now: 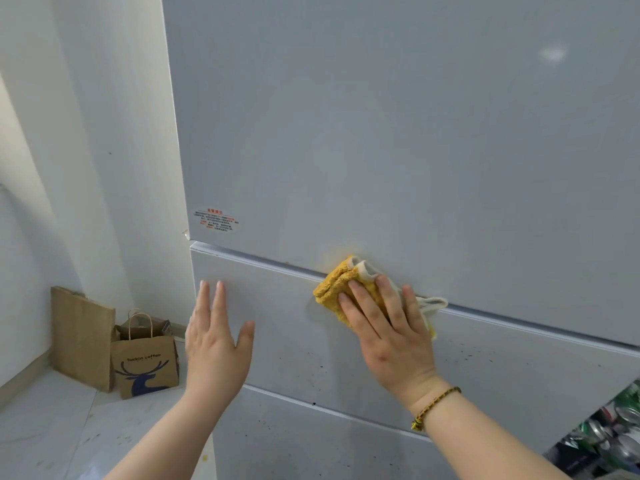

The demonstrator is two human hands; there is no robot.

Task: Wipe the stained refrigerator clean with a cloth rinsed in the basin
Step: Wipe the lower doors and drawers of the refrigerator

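The right hand point(388, 327) presses the cloth point(341, 289) flat-fingered against the fridge point(381, 133) seam to scrub stains, while the left hand point(214, 344) hovers, fingers straight.

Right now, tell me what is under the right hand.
The right hand presses a folded yellow cloth against the refrigerator, over the seam below its upper door. Any stain beneath the cloth is hidden.

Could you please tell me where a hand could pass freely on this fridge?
The wide grey upper door above the yellow cloth is bare, as is the drawer panel between left hand and right hand. Crowded: the floor corner with brown paper bags.
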